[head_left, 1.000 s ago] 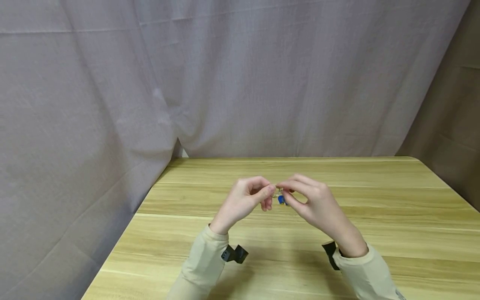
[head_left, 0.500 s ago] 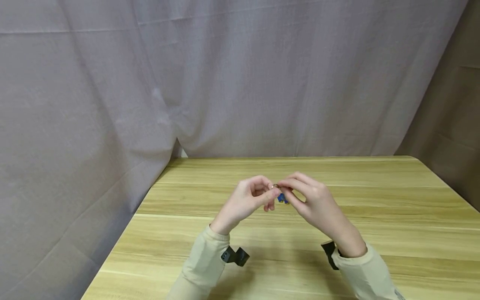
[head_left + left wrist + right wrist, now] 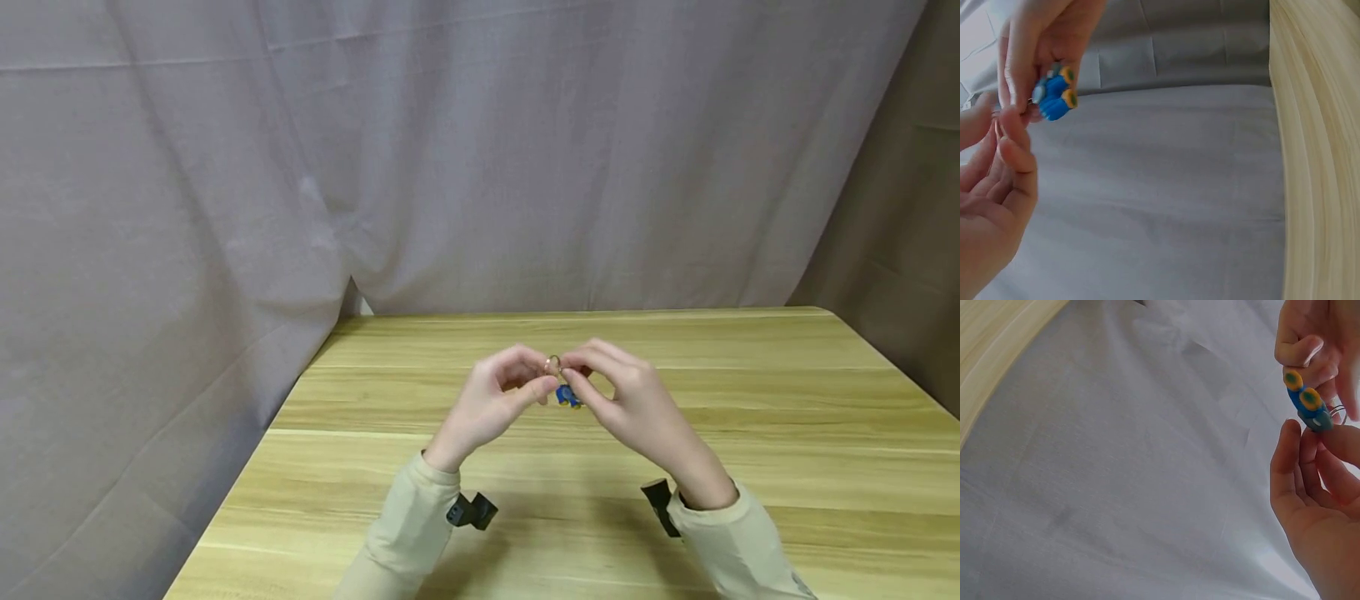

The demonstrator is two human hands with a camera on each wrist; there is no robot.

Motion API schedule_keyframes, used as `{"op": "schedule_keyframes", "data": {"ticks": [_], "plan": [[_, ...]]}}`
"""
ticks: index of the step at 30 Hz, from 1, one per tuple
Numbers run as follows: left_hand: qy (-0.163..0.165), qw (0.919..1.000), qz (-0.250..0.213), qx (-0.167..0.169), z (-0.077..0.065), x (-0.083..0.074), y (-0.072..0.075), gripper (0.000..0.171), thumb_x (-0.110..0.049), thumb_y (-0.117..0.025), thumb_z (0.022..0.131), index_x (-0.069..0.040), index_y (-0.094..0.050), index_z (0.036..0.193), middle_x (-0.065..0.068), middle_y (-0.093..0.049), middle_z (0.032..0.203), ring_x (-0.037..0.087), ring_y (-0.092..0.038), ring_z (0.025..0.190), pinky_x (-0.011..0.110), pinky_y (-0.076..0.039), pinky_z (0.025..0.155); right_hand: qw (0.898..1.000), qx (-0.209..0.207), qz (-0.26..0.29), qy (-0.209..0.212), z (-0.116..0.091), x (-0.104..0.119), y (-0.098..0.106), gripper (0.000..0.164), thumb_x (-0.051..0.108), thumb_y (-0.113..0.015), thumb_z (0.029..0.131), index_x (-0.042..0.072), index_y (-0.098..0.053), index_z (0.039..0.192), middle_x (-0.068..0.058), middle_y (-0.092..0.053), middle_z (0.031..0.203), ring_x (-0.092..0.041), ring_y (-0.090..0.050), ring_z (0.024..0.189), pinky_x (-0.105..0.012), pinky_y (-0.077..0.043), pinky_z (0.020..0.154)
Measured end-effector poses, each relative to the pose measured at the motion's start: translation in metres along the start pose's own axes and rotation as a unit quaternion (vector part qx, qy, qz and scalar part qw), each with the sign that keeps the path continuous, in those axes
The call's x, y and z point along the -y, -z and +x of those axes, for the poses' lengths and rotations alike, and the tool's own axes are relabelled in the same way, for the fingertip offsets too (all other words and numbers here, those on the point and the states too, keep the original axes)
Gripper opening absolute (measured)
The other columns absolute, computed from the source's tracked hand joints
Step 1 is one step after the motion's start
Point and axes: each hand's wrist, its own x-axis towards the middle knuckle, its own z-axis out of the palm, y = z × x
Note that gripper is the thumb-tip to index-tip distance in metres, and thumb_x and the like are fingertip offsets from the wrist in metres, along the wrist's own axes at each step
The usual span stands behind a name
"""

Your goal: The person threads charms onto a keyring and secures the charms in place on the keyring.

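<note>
A small keychain is held up between both hands over the table. Its gold-coloured metal ring [image 3: 553, 364] stands up between the fingertips, and its blue charm [image 3: 567, 395] with yellow-orange ends hangs just below. My left hand [image 3: 491, 398] pinches the ring from the left with thumb and forefinger. From the right, my right hand [image 3: 637, 408] pinches the keychain where ring and charm meet; its fingertips hide that join. In the left wrist view the charm [image 3: 1055, 100] shows two round orange feet with green centres. The right wrist view shows the charm [image 3: 1305, 403] beside the thin ring [image 3: 1342, 414].
A wood-grain table [image 3: 360, 517] lies under the hands. Grey cloth [image 3: 465, 167] hangs behind it and along the left side, with a darker brown cloth [image 3: 892, 233] at the right. Black wrist cameras [image 3: 472, 511] sit at both sleeves.
The ring has turned upright and now shows above the fingertips. The left thumb and fingertips have shifted slightly right along it. The charm still hangs below, and both forearms have barely moved.
</note>
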Motion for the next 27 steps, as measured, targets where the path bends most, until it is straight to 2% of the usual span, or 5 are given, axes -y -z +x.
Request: {"op": "schedule_keyframes", "data": {"ticks": [6,11,19,22,27], "plan": [[-0.027,0.9980,-0.033,-0.047,0.0007,0.0045,-0.0012,0.010,0.001,-0.060,0.092,0.010,-0.063,0.094,0.031,-0.064,0.078,0.002,-0.059,0.063,0.022,-0.050,0.058,1.000,-0.010,0.001,0.003,0.0004,0.0024,-0.0011,0.014,-0.007,-0.066,0.085,0.003,-0.070,0.094,-0.002,-0.068,0.089,-0.006,-0.056,0.075,-0.010,-0.047,0.068],[-0.034,0.9968,-0.049,-0.052,0.0010,0.0041,-0.0023,0.009,0.002,-0.060,0.091,0.011,-0.062,0.091,0.031,-0.061,0.072,0.003,-0.058,0.060,0.023,-0.051,0.057,1.000,-0.013,-0.011,0.011,0.0010,0.0028,-0.0024,0.009,-0.002,-0.063,0.089,0.003,-0.069,0.094,-0.002,-0.067,0.088,-0.006,-0.057,0.074,-0.011,-0.047,0.069],[-0.001,0.9979,-0.046,-0.045,0.0008,0.0001,-0.0037,0.013,-0.002,-0.061,0.092,0.010,-0.064,0.089,0.031,-0.061,0.072,0.004,-0.058,0.056,0.022,-0.051,0.055,0.999,-0.011,-0.034,0.006,0.0000,0.0031,0.0004,0.016,-0.011,-0.065,0.082,0.002,-0.068,0.092,0.000,-0.065,0.085,-0.006,-0.056,0.074,-0.009,-0.046,0.069],[0.012,0.9972,-0.058,-0.046,0.0002,-0.0013,-0.0031,0.013,-0.003,-0.061,0.093,0.010,-0.064,0.091,0.029,-0.060,0.072,0.005,-0.058,0.057,0.022,-0.050,0.055,0.999,-0.013,-0.033,0.004,0.0001,0.0033,0.0006,0.013,-0.008,-0.065,0.085,0.003,-0.068,0.092,0.000,-0.065,0.085,-0.006,-0.056,0.074,-0.009,-0.046,0.070],[0.030,0.9944,-0.094,-0.037,-0.0024,-0.0045,-0.0016,0.013,-0.001,-0.065,0.089,0.009,-0.064,0.096,0.015,-0.065,0.077,0.006,-0.060,0.062,0.021,-0.052,0.060,1.000,-0.019,-0.025,-0.004,0.0017,0.0041,-0.0014,0.018,-0.011,-0.066,0.081,0.004,-0.068,0.092,0.001,-0.064,0.084,-0.006,-0.056,0.075,-0.009,-0.045,0.070]]}}
